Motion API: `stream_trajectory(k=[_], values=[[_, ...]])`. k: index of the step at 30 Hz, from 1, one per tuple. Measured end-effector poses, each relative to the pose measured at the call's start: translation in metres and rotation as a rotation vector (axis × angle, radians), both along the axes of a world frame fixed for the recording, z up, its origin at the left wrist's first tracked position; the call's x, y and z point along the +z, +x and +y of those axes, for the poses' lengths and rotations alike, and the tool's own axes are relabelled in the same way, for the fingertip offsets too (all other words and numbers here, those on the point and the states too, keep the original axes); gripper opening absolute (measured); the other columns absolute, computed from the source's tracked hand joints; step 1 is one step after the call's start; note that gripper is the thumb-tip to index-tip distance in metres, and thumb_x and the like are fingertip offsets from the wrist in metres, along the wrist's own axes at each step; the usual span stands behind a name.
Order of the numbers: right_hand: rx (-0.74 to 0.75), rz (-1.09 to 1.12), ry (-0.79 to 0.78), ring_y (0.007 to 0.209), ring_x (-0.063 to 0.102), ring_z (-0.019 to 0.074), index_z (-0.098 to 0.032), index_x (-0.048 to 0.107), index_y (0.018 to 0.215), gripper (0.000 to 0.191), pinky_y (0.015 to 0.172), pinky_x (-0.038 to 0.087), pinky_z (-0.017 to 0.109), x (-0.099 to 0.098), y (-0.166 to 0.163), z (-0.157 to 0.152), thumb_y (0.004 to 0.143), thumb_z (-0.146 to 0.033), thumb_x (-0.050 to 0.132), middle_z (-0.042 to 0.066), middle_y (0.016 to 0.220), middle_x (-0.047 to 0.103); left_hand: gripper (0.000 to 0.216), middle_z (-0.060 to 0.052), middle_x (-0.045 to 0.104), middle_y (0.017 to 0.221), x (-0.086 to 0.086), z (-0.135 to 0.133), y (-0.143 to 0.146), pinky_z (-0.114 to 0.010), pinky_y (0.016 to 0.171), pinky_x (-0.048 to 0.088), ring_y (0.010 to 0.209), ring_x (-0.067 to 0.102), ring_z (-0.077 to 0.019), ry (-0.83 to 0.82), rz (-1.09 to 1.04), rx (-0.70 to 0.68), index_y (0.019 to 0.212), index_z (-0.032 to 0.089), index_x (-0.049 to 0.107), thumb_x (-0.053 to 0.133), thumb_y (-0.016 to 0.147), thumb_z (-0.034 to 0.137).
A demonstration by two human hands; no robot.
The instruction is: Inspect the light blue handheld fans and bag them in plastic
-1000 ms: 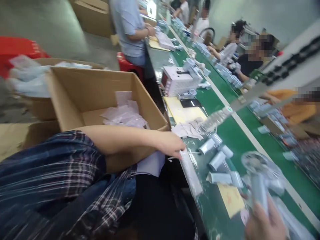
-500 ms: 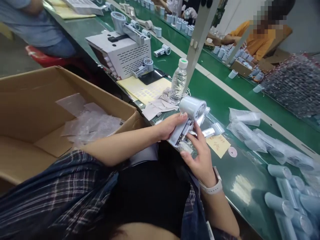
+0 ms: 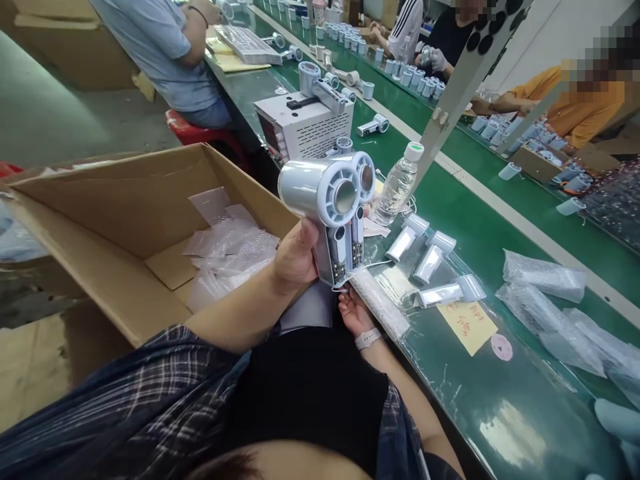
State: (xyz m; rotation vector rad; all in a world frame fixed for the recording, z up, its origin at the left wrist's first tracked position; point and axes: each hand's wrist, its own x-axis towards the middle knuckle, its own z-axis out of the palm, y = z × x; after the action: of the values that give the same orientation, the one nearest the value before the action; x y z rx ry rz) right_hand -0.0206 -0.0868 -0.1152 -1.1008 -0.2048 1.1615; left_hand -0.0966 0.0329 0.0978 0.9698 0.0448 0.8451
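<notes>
My left hand (image 3: 299, 257) is closed around the handles of two pale blue handheld fans (image 3: 320, 193), held upright side by side. Their round grilles face right, and the lower handles lie open with small circuit parts showing. Just below the handle ends, my right hand (image 3: 356, 313) is palm up with loosely curled fingers apart; a thin white cord (image 3: 341, 289) runs close to its fingertips. Against the bench edge beside that hand lies a bubble-wrap strip (image 3: 383, 303). Several T-shaped silver-and-white pieces (image 3: 434, 259) rest on the bench to the right.
A cardboard box (image 3: 150, 200) with clear bags (image 3: 235, 247) stands at left. Along the green bench (image 3: 450, 387) are a white vented device (image 3: 305, 123), a water bottle (image 3: 399, 183), a yellow note (image 3: 470, 327) and bubble-wrapped items (image 3: 545, 320). Several people sit farther along.
The fans have come up and left in my left hand, grilles turned toward view. My right hand has left the handle and dropped below it. The view has shifted left.
</notes>
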Motion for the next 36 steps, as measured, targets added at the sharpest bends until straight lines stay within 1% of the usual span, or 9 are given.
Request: stream_trajectory(k=[4, 8, 12, 15, 19, 23, 27, 32, 36], values=[[-0.045, 0.0, 0.038, 0.056, 0.058, 0.0111, -0.02, 0.067, 0.089, 0.028, 0.047, 0.044, 0.022, 0.016, -0.016, -0.019, 0.077, -0.042, 0.081, 0.003, 0.079, 0.073, 0.06, -0.01, 0.077, 0.101, -0.01, 0.0, 0.005, -0.051, 0.107, 0.055, 0.134, 0.059, -0.0395, -0.106, -0.035, -0.073, 0.085, 0.019, 0.073, 0.082, 0.064, 0.074], [-0.034, -0.083, 0.084, 0.057, 0.062, 0.0128, -0.018, 0.072, 0.087, 0.031, 0.049, 0.047, 0.024, 0.057, -0.029, -0.051, 0.073, -0.041, 0.087, 0.005, 0.079, 0.074, 0.065, -0.012, 0.076, 0.109, -0.029, -0.004, 0.019, -0.049, 0.104, 0.057, 0.132, 0.06, -0.0396, -0.216, -0.012, -0.162, 0.079, 0.018, 0.068, 0.078, 0.063, 0.08], [-0.177, -0.407, 0.118, 0.071, 0.068, 0.0141, -0.02, 0.074, 0.085, 0.018, 0.059, 0.054, 0.026, 0.112, -0.004, -0.074, 0.078, -0.03, 0.086, 0.006, 0.097, 0.074, 0.065, -0.011, 0.076, 0.111, -0.041, -0.009, 0.029, -0.049, 0.102, 0.058, 0.128, 0.063, -0.0387, -0.312, 0.052, -0.269, 0.081, 0.018, 0.065, 0.068, 0.072, 0.083], [-0.285, -0.419, 0.195, 0.06, 0.058, 0.01, -0.024, 0.074, 0.097, 0.031, 0.055, 0.049, 0.023, 0.138, 0.02, -0.081, 0.075, -0.038, 0.09, 0.001, 0.082, 0.069, 0.07, -0.012, 0.076, 0.11, -0.038, -0.01, 0.031, -0.049, 0.1, 0.057, 0.123, 0.066, -0.0394, -0.286, 0.044, -0.335, 0.082, 0.017, 0.066, 0.07, 0.067, 0.085], [-0.148, -0.46, 0.185, 0.055, 0.053, 0.012, -0.023, 0.076, 0.092, 0.036, 0.055, 0.047, 0.027, 0.139, 0.025, -0.075, 0.077, -0.055, 0.085, 0.0, 0.066, 0.065, 0.078, -0.013, 0.076, 0.112, -0.031, -0.011, 0.033, -0.047, 0.096, 0.058, 0.122, 0.066, -0.0399, -0.243, -0.002, -0.356, 0.083, 0.017, 0.065, 0.07, 0.058, 0.091], [-0.031, -0.817, 0.148, 0.072, 0.062, 0.0181, -0.022, 0.074, 0.082, 0.026, 0.074, 0.051, 0.034, 0.136, 0.013, -0.064, 0.093, -0.046, 0.071, 0.002, 0.069, 0.068, 0.08, -0.015, 0.075, 0.112, -0.033, -0.008, 0.034, -0.047, 0.094, 0.058, 0.126, 0.063, -0.0395, -0.215, 0.008, -0.358, 0.086, 0.019, 0.064, 0.065, 0.06, 0.094], [0.047, -0.954, 0.154, 0.071, 0.061, 0.017, -0.023, 0.074, 0.089, 0.022, 0.072, 0.049, 0.031, 0.146, 0.008, -0.056, 0.098, -0.04, 0.064, 0.001, 0.076, 0.067, 0.081, -0.016, 0.075, 0.11, -0.038, -0.007, 0.035, -0.047, 0.091, 0.058, 0.122, 0.065, -0.0395, -0.201, 0.068, -0.352, 0.081, 0.02, 0.061, 0.062, 0.057, 0.097], [0.038, -0.993, 0.101, 0.064, 0.057, 0.0145, -0.021, 0.07, 0.078, 0.028, 0.064, 0.045, 0.027, 0.152, 0.0, -0.049, 0.098, -0.038, 0.062, -0.001, 0.067, 0.061, 0.085, -0.014, 0.075, 0.106, -0.037, -0.011, 0.038, -0.046, 0.089, 0.059, 0.12, 0.065, -0.0385, -0.19, 0.068, -0.256, 0.076, 0.02, 0.059, 0.048, 0.06, 0.103], [-0.043, -0.874, 0.105, 0.054, 0.049, 0.0118, -0.02, 0.063, 0.078, 0.035, 0.057, 0.04, 0.026, 0.148, -0.009, -0.049, 0.101, -0.046, 0.057, -0.004, 0.059, 0.054, 0.087, -0.014, 0.074, 0.105, -0.039, -0.013, 0.039, -0.045, 0.089, 0.059, 0.121, 0.064, -0.0387, -0.16, 0.099, -0.215, 0.073, 0.019, 0.059, 0.044, 0.062, 0.104]])
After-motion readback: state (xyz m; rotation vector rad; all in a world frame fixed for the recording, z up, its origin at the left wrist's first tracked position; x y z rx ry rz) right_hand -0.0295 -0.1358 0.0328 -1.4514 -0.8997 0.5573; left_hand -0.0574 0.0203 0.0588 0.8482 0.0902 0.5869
